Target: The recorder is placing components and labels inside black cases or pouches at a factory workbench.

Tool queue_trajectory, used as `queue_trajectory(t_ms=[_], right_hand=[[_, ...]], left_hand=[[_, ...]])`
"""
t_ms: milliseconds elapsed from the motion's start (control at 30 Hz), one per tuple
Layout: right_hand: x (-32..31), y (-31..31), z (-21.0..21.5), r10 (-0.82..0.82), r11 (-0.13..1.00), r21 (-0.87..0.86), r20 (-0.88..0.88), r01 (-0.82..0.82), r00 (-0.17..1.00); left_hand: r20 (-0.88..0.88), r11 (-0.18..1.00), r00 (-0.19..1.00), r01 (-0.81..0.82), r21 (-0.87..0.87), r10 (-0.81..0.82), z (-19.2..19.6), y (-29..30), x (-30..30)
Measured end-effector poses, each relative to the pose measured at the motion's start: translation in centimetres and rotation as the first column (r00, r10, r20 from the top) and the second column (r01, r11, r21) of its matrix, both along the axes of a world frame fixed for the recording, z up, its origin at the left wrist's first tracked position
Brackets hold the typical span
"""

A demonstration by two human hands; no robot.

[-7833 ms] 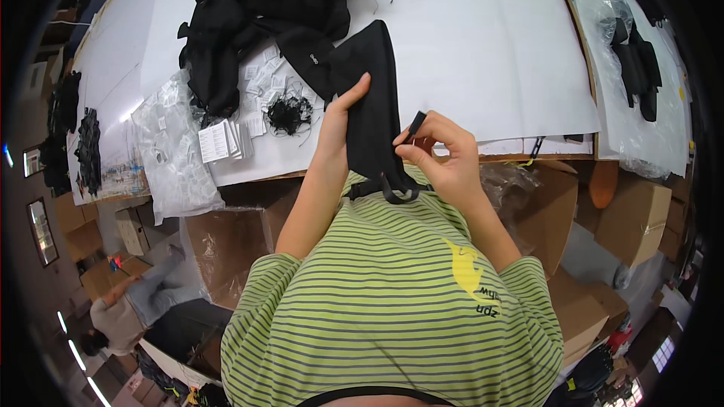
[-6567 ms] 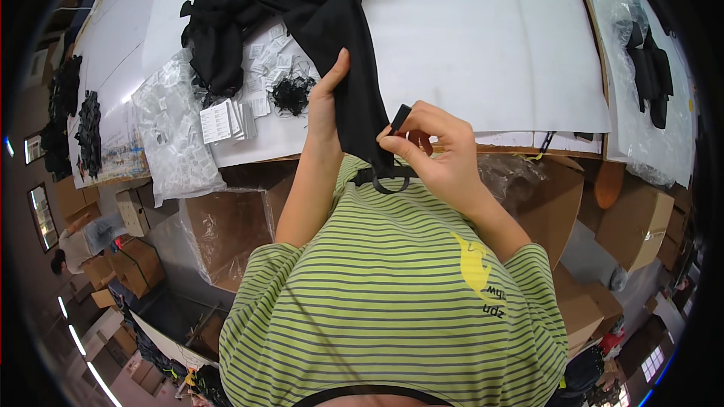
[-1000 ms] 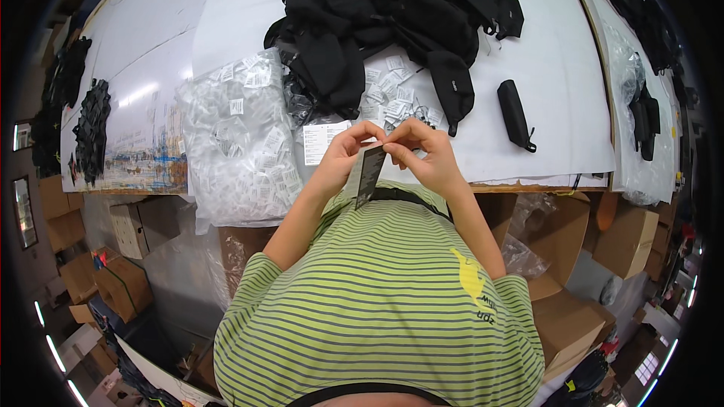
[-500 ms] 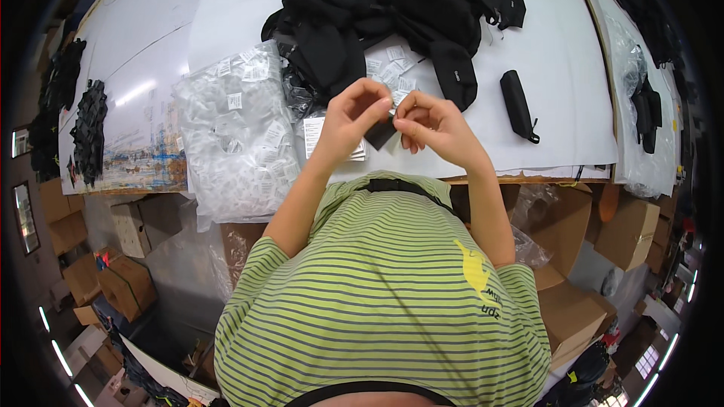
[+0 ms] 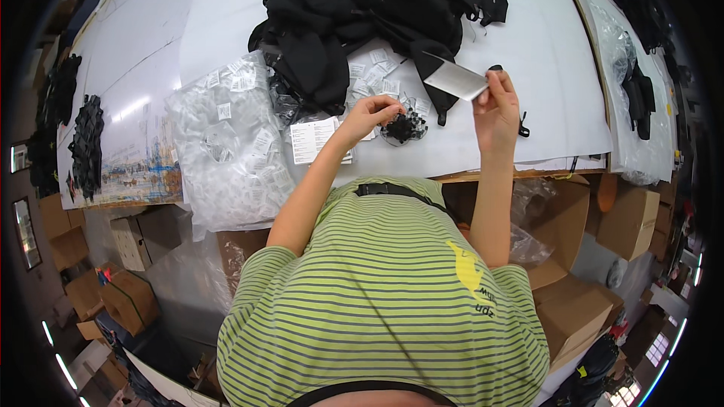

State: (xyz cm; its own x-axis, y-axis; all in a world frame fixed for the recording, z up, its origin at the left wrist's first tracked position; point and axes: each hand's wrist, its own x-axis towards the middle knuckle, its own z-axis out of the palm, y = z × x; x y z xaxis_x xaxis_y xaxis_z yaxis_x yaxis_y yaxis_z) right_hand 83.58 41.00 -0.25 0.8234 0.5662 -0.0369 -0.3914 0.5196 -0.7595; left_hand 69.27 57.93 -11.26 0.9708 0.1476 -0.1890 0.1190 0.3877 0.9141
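Observation:
My right hand [image 5: 496,109] is raised over the right part of the table, its thumb and fingers closed on the end of a flat greyish-white card [image 5: 456,80]. The card is tilted, its far end pointing up and left. Beside a small heap of little black parts [image 5: 405,128] in what looks like clear plastic, my left hand [image 5: 369,117] has thumb and forefinger pinched together. Whatever sits between those fingertips is too small to make out. A stack of white printed cards [image 5: 308,142] lies under my left wrist, and small clear packets with labels [image 5: 371,75] lie beyond the hand.
Black bags [image 5: 369,7] are piled at the far side of the white table [image 5: 535,45]. A large clear bag of labelled packets [image 5: 226,151] lies on the left, overhanging the front edge. A black pouch lies mostly behind my right hand. Cardboard boxes [image 5: 573,316] stand below the table.
My hands were close together at the middle; now the right has moved right and up with the card. The left has stayed near, uncovering the heap of black parts.

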Motion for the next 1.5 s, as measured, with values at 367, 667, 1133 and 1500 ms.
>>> queue_trajectory(t_ms=[367, 667, 1133, 1500], right_hand=[[1.4, -9.3, -3.6, 0.082, 0.746, -0.665, 0.140, 0.032, 0.987], [2.7, -13.4, -8.7, 0.253, 0.526, -0.843, 0.284, 0.115, 0.925], [5.6, -12.4, -8.2, 0.659, 0.546, -0.835, 0.379, -0.067, 0.649], [9.3, -15.0, -5.1, 0.477, 0.803, -0.385, -0.043, -0.455, 0.878]], left_hand=[[-0.178, 0.449, 0.979, 0.117, 0.886, 0.096, -5.4, -9.0, 6.3], [-0.077, 0.588, 0.943, -0.137, 0.797, 0.323, -6.2, -12.5, 9.9], [-0.397, 0.935, 0.868, -0.184, 0.304, 0.300, 2.1, -16.8, 7.8], [-0.066, 0.773, 0.775, -0.612, 0.168, 0.628, 7.6, -19.9, 8.0]])
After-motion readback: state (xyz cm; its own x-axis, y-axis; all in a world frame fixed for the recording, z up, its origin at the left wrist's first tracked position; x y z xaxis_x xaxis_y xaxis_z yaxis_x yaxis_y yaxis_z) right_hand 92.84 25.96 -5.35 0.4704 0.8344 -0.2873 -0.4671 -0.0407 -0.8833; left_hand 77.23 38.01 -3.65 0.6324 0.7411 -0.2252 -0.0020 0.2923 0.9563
